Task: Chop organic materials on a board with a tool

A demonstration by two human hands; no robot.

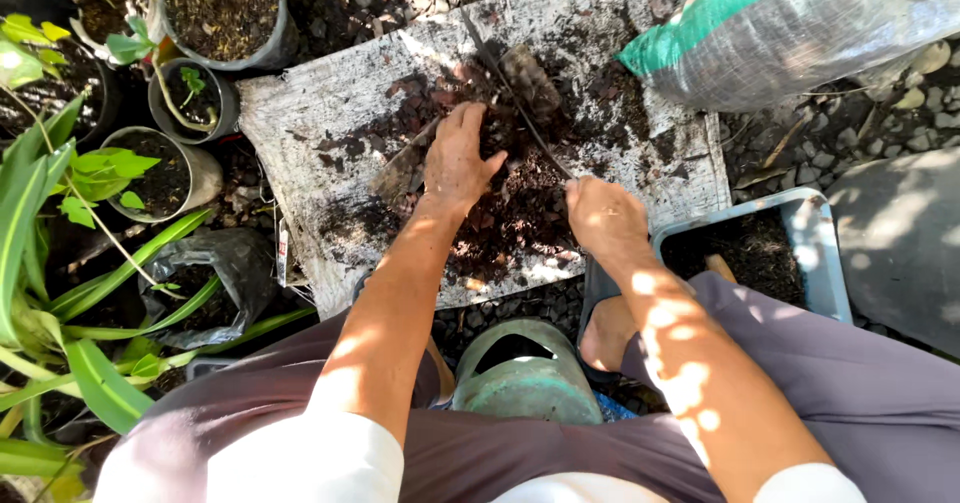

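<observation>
While the soil pile [500, 203] lies heaped mid-board on the weathered white board [330, 113], my left hand [458, 163] presses into it, fingers together. My right hand [603, 215] is clamped on a thin dark blade [515, 98] crossing the pile. Just right sits a soil-filled grey tub [815, 253]; potted plants [190, 93] stand left.

Daylight filters from above, dappling bright patches over the right forearm [690, 363] and the white board [330, 113], whose top edge glares near white. The plant pots [165, 173] at left lie in deep shade. Focus is sharp centrally, with wide-angle bending at the edges.
</observation>
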